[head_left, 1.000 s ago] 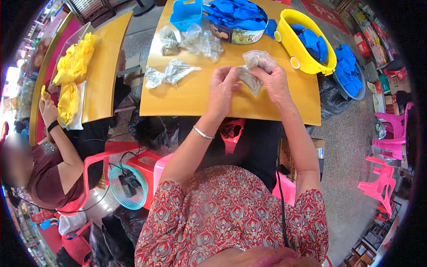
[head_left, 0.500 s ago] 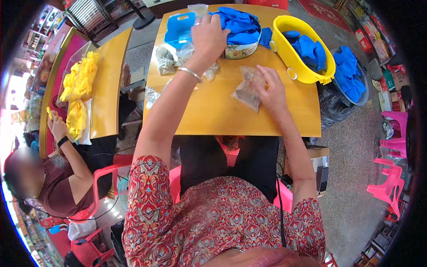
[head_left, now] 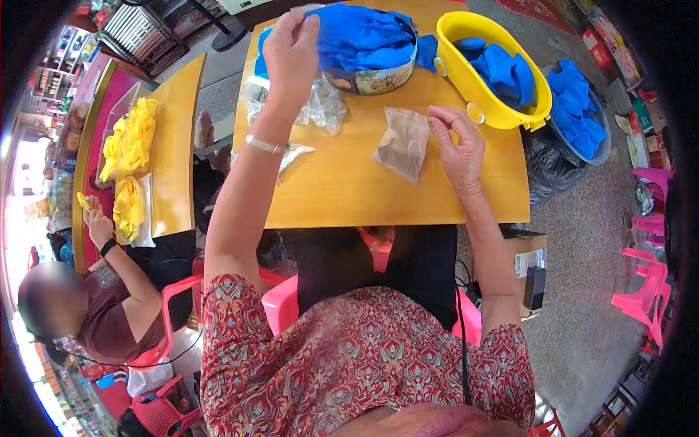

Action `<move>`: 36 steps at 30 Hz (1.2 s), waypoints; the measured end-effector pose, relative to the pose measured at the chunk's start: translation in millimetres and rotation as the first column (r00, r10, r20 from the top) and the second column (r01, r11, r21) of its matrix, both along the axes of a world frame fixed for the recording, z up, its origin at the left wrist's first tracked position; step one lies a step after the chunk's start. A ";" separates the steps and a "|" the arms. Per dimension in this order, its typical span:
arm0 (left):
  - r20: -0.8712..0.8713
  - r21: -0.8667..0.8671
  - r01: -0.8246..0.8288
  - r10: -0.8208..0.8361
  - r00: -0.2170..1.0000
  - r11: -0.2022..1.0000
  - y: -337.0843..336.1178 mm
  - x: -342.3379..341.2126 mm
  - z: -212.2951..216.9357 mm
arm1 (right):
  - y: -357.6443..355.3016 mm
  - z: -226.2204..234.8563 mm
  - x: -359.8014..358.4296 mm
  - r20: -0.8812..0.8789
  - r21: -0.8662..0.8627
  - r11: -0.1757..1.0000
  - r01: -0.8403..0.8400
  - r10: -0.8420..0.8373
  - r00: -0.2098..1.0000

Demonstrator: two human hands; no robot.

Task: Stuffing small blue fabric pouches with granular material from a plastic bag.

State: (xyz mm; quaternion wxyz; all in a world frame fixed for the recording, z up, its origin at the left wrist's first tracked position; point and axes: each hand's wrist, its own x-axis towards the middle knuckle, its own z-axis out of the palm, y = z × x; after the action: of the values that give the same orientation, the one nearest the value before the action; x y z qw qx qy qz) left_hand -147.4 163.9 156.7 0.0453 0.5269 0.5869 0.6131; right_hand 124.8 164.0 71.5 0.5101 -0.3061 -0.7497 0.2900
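Observation:
My left hand (head_left: 291, 58) is raised at the far side of the table, fingers pinched together. A limp blue piece (head_left: 325, 33), blurred, seems to run from its fingertips to the pile of blue pieces (head_left: 368, 40) in a round printed tin (head_left: 378, 79). I cannot tell whether the pieces are gloves or balloons. My right hand (head_left: 460, 149) pinches the upper right edge of a small clear plastic bag (head_left: 404, 144) between thumb and fingers. The bag's lower part hangs over the tabletop. Other clear bags (head_left: 324, 105) lie crumpled beside my left wrist.
A yellow tub (head_left: 502, 109) of blue pieces stands right of the tin. Beyond the table's right edge is a grey basin (head_left: 601, 149) with more. A blue basket (head_left: 262, 62) is mostly hidden by my left hand. A person (head_left: 120, 306) handles yellow pieces at the left table (head_left: 171, 167).
My left hand has moved left, away from the tin's rim, with blue stretching behind it. My right hand has closed on the bag's edge, and the bag has turned more upright.

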 end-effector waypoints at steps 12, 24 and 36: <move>0.719 0.079 0.326 -0.281 0.636 0.942 -128.3 78.1 -53.3 | -61.6 44.4 -15.2 -0.226 -0.463 0.758 -0.460 0.401 0.888; 0.839 -0.140 0.650 -0.259 0.479 0.747 -158.1 84.7 -54.5 | -53.2 60.3 -17.8 0.313 0.151 0.839 -0.523 0.461 0.830; 0.910 0.186 0.358 -0.298 0.289 0.915 -147.1 104.5 -84.2 | -67.4 24.5 -14.9 -0.048 -0.342 0.853 -0.395 0.404 0.914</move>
State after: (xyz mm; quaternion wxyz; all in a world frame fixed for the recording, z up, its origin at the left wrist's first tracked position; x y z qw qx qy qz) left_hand -42.9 16.9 72.5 0.5044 0.1983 0.3541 0.7621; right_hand 109.9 96.7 96.0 0.3675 -0.2321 -0.7409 0.5121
